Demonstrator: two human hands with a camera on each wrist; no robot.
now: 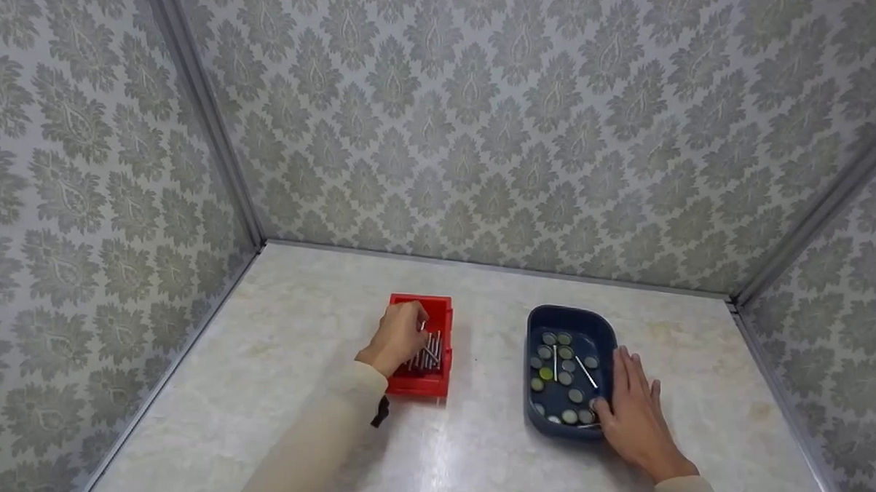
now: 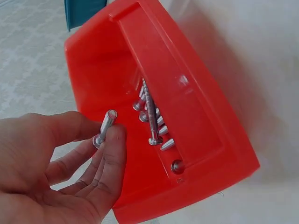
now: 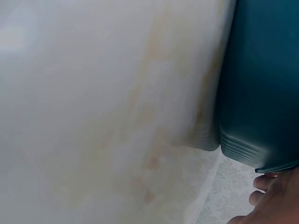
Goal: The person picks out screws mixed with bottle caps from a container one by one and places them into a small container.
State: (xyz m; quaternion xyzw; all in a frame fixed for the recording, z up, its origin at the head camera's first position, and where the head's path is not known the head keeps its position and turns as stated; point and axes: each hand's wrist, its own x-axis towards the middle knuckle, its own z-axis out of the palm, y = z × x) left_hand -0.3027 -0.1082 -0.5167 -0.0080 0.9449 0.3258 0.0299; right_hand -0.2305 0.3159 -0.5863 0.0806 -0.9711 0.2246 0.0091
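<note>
My left hand is over the red bin and pinches a silver bolt between thumb and fingertips. In the left wrist view that bolt stands clear of the others, its head lower and its plain end up. Several more bolts lie inside the bin, one tilted. Against the right side of a dark blue tub rests my right hand, fingers stretched along the outer wall and thumb at the rim. Inside the tub lie several small round discs and a few thin metal pieces.
Both containers stand apart on a pale marbled table. Patterned walls with grey edge strips enclose the table at the back and sides.
</note>
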